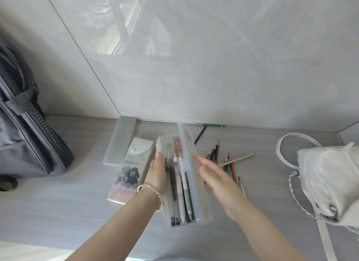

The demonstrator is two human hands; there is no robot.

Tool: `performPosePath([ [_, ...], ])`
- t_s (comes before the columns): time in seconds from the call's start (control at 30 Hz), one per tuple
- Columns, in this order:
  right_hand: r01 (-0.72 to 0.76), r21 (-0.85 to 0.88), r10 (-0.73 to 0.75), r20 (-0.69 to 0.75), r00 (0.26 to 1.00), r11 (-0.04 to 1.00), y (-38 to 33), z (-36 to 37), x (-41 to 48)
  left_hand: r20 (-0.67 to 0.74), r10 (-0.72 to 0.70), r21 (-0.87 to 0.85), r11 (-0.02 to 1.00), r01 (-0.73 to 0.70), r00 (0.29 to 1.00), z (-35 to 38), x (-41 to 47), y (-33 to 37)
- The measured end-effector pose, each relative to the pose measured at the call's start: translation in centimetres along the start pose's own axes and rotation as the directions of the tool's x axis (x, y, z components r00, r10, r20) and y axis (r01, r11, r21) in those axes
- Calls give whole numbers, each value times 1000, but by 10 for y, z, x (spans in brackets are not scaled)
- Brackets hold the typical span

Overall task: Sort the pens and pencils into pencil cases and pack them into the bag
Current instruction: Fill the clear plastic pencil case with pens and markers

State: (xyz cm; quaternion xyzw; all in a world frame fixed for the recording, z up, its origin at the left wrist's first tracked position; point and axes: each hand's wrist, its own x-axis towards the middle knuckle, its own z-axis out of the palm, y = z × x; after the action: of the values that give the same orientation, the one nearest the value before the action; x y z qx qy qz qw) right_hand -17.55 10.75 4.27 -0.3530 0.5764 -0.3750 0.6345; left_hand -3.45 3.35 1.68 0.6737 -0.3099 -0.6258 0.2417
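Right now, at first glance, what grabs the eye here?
An open translucent pencil case full of pens sits at centre, the left hand at its left edge and the blurred right hand at its raised lid. Loose pencils lie just right of it. A dark backpack stands far left, a silver handbag far right.

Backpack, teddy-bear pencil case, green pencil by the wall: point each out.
backpack (21, 144), head view, grey side panel.
teddy-bear pencil case (127, 175), head view, printed bears.
green pencil (212, 125), head view, mid-shaft.

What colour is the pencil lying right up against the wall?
The pencil is green, best seen in the head view.
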Motion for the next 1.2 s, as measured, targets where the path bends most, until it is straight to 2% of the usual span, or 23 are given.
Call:
performPosePath([
  [0.07, 82, -293, -91, -16, 996, 953, 4, 20, -2, 171, -10, -133, 991, 33, 985, 2, -7, 1],
  [0.1, 108, -332, -139, -71, 988, 937, 8, 27, -3, 243, 6, -159, 987, 34, 970, 2, -9, 2],
  [0.17, 62, -256, -117, -207, 971, 965, 11, 34, -3, 291, 48, -87, 996, -23, 955, -1, -11, -1],
  [0.23, -46, -178, -1, -255, 967, 983, 12, 29, -1, 245, 86, 9, 996, -91, 966, -3, -9, -5],
  [0.33, -92, -55, 79, -207, 975, 994, 9, 20, 1, 173, 172, 86, 978, -189, 970, -6, -7, -10],
  [0.47, -125, 22, 126, -170, 977, 992, 10, 12, 2, 199, 240, 99, 960, -263, 950, -7, -8, -10],
  [0.67, -87, 125, 110, -191, 975, 988, 14, 8, 6, 199, 311, 127, 932, -339, 929, -6, -13, -3],
  [0.73, -81, 160, 112, -197, 974, 984, 18, 10, 8, 175, 316, 217, 911, -350, 932, -5, -10, -2],
  [0.83, -66, 249, 129, -249, 960, 966, 21, 17, 10, 156, 341, 476, 796, -373, 927, -4, -10, 3],
  [0.93, -6, 269, 94, -315, 944, 963, 20, 24, 14, 249, 286, 514, 771, -376, 925, -3, -15, 2],
  [1.0, 12, 209, 50, -290, 956, 978, 17, 29, 16, 272, 270, 523, 764, -377, 924, -3, -14, 0],
  [1.1, 28, 116, -11, -150, 989, 993, 11, 35, 18, 156, 271, 510, 801, -312, 950, -12, -10, 5],
  [1.2, -4, -36, 4, 4, 1000, 999, 2, 37, 22, 85, 276, 479, 832, -282, 957, -31, -6, 15],
])
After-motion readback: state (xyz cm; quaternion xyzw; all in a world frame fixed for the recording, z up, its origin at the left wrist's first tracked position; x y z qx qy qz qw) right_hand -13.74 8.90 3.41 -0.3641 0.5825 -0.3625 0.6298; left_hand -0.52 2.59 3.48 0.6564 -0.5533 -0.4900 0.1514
